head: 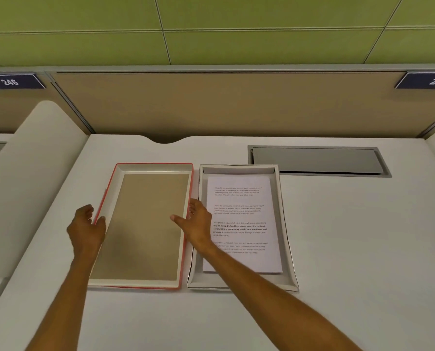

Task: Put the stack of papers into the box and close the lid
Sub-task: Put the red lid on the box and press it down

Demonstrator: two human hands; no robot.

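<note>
The lid (145,219), red outside with a brown inner face, lies upside down on the white desk at centre left. Right beside it sits the shallow white box (284,224), and the stack of printed papers (244,219) lies flat inside it. My left hand (86,229) grips the lid's left wall, thumb over the rim. My right hand (197,224) holds the lid's right wall, thumb inside and fingers in the gap between lid and box. My right forearm crosses the box's near left corner and hides part of the papers.
A grey cable hatch (317,160) is set into the desk behind the box. A tan partition (211,105) closes off the back, and a raised white divider (34,173) runs along the left. Bare desk surface (363,249) lies to the right of the box.
</note>
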